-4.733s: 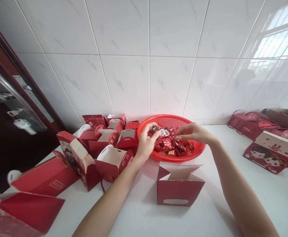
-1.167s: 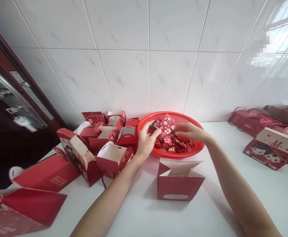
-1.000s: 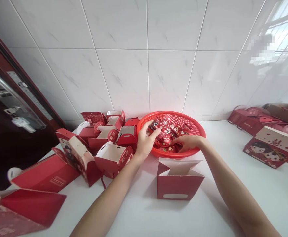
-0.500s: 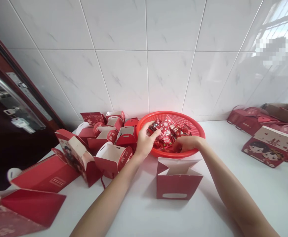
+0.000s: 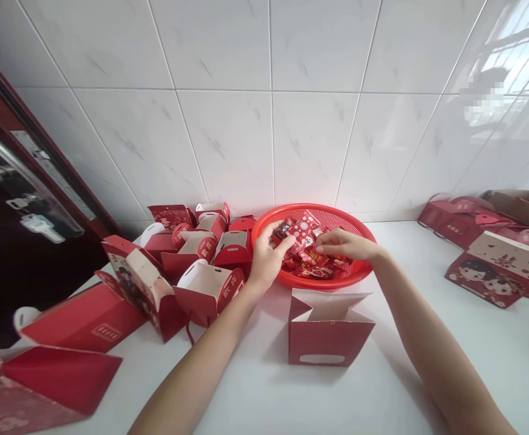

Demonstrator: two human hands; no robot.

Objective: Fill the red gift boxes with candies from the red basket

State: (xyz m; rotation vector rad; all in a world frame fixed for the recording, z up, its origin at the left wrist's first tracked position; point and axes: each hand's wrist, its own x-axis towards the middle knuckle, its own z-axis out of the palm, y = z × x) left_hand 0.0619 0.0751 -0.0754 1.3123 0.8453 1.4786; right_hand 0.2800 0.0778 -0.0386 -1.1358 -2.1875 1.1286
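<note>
The left hand (image 5: 268,257), near the middle of the frame, is curled with its thumb against a small bunch of red packets (image 5: 304,228), holding them over the left part of the red basket (image 5: 357,226). The right hand (image 5: 348,243) reaches over the basket from the right, thumb and fingers drawn close together at the packets; whether it pinches one, I cannot tell. More wrapped pieces (image 5: 314,273) lie in the basket below the hands.

The basket sits at the centre of the frame on the white surface (image 5: 309,399), near the tiled wall (image 5: 228,145). Just in front of it, in the lower centre, an open box (image 5: 325,341) stands upright, its red side with a pale oval facing the camera. Several red boxes (image 5: 203,287), many open, crowd the left of the frame. At the right edge are a printed box (image 5: 486,281) with cartoon figures and, behind it, a red cluster of boxes (image 5: 454,222). Keys (image 5: 42,226) hang from the dark door at far left.
</note>
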